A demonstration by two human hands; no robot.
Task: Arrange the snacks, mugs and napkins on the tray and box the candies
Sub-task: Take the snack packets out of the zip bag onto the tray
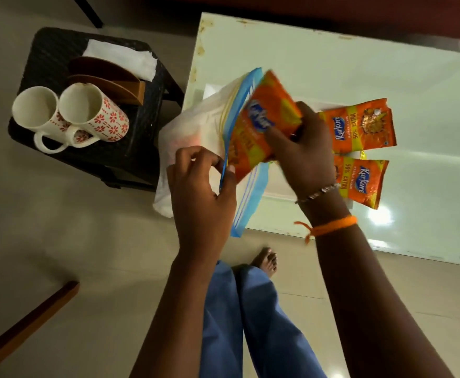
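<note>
1. Two snack packs (359,126) and (362,181) lie side by side on the pale table (332,58), on what looks like a light tray; its edges are hard to make out.
2. The right hand (302,148) grips a third pack (261,124), fingers curled around its right edge, at the mouth of a zip bag (242,192) that overhangs the table's left edge.
3. The left hand (199,186) pinches the bag's blue rim between thumb and fingertips, holding the mouth apart.
4. My judgement: the snacks are partly laid out and this pack is coming out of the bag.
5. Untouched: two mugs (71,115) and the white napkins (125,58) sit on the dark stool (139,148) at far left, beside brown dishes (109,77).
6. No candies or box are visible, so that step looks not yet begun.
</note>
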